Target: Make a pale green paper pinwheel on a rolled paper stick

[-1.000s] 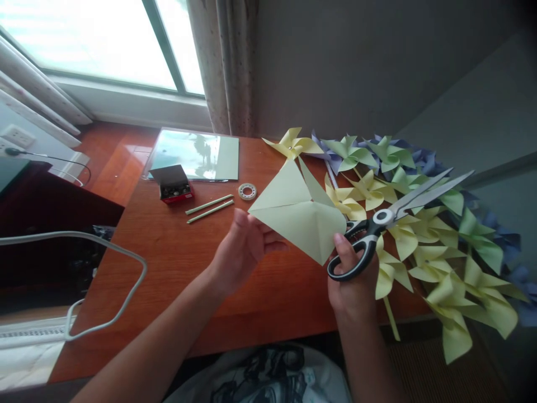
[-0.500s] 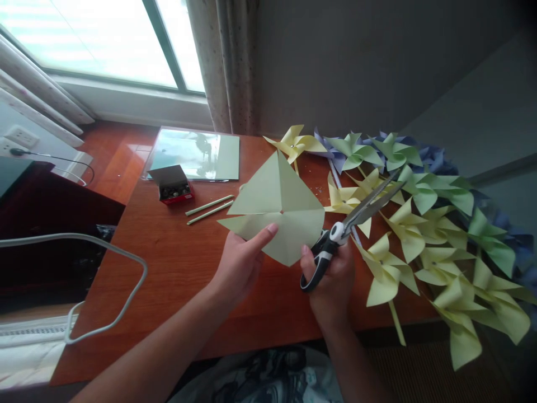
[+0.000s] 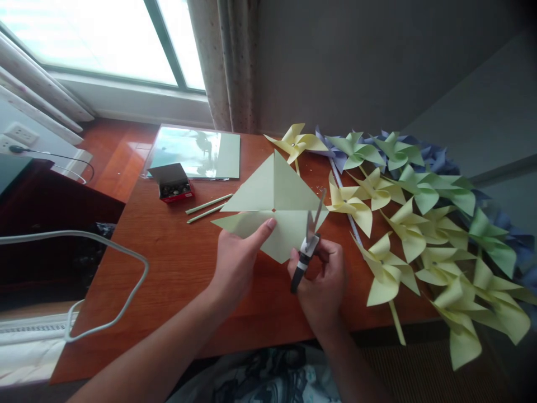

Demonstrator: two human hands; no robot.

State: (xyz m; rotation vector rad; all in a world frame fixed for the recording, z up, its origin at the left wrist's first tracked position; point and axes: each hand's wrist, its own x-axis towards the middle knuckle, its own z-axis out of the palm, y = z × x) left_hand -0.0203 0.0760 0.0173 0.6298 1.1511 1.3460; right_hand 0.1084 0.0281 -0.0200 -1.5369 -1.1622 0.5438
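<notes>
A pale green square of paper (image 3: 255,193), turned corner-up, has slits running in from its corners and a small hole at its centre. My left hand (image 3: 239,254) pinches its lower left part, thumb on top near the hole. In my right hand (image 3: 323,274) is a pair of scissors (image 3: 309,243) with black and white handles, fingers in the loops. The blades are slightly apart and point up at the paper's right corner. Whether they touch the paper I cannot tell.
Many yellow, green and purple paper pinwheels (image 3: 386,268) cover the right of the wooden table (image 3: 168,291). Left of the paper lie two rolled paper sticks (image 3: 205,212), an open red box (image 3: 176,190) of small parts and a plastic-wrapped paper pack (image 3: 197,154). A white cable (image 3: 145,268) crosses the left edge.
My right hand has turned the scissors from pointing right to pointing up, bringing the blades over to the paper's right corner. The paper has shifted slightly left and its right slit now shows.
</notes>
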